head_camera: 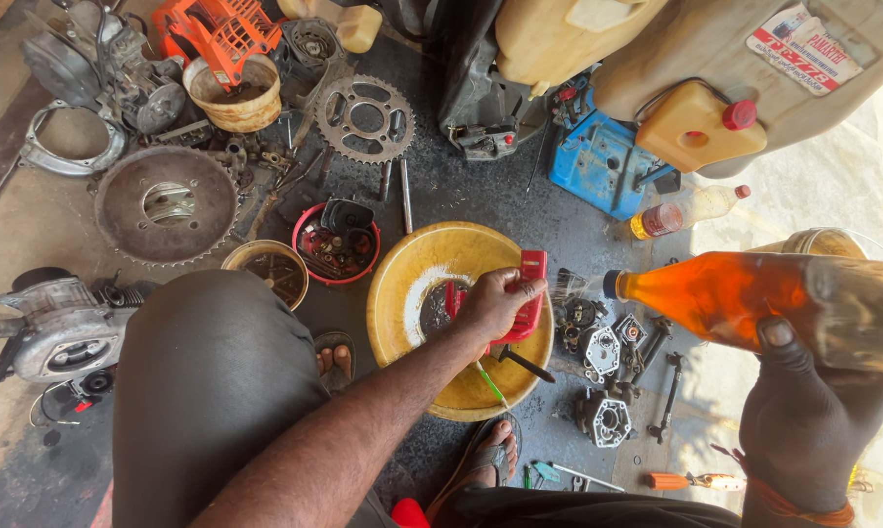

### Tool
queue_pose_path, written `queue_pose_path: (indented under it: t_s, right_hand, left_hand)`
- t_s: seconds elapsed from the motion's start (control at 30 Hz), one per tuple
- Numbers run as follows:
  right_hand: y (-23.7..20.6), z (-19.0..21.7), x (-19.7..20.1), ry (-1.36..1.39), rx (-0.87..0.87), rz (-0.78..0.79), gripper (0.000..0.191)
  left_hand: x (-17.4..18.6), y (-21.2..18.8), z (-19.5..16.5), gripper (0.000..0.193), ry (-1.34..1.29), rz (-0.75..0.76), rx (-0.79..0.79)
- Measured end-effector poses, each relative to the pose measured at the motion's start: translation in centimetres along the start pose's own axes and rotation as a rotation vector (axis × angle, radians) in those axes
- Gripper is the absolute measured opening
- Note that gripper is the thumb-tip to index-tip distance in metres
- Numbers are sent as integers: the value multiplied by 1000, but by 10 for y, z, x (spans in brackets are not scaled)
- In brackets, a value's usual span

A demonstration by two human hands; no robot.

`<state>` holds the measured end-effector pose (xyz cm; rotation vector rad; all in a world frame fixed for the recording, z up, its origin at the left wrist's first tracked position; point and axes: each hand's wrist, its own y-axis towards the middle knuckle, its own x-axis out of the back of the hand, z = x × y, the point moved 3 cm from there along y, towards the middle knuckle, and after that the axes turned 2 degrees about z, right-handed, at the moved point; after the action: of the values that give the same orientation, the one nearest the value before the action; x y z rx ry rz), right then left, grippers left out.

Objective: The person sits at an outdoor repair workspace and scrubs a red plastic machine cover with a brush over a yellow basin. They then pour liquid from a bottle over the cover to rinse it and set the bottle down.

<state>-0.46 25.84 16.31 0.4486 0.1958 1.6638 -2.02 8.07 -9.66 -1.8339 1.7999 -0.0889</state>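
Red plastic part (523,293) is being gripped by the left hand (495,303), fingers closed around it, over the yellow bowl (402,284), while the right hand (803,391) is clasping a tilted bottle of orange liquid (735,293) just right of that bowl.

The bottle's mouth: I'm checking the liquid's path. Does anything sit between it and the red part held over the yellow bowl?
Nothing visible does. The bottle in the right hand points across open air at the red part gripped by the left hand.
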Motion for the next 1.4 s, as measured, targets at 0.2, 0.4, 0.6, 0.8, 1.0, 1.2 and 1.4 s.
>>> queue_pose_path:
  t_s: [0.2, 0.4, 0.6, 0.8, 1.0, 1.2, 1.4]
  right_hand:
    - [0, -6, 1, 16, 48, 44, 36]
    - [-3, -2, -8, -160, -22, -19, 56]
    - [2, 11, -14, -116, 28, 36, 50]
    - [-1, 11, -13, -75, 19, 12, 52]
    - [2, 10, -12, -46, 32, 16, 47]
    - [0, 8, -16, -55, 1, 39, 52]
    - [2, 5, -20, 9, -57, 24, 51]
  left_hand:
    - [0, 8, 15, 41, -272, 16, 149]
    - [-2, 23, 25, 48, -165, 26, 146]
    - [-7, 15, 15, 30, -257, 110, 50]
    - [1, -7, -4, 62, -121, -1, 146]
    - [2, -11, -5, 62, -199, 22, 256]
    - [0, -1, -1, 70, 324, -133, -61]
    - [9, -3, 5, 48, 0, -109, 146]
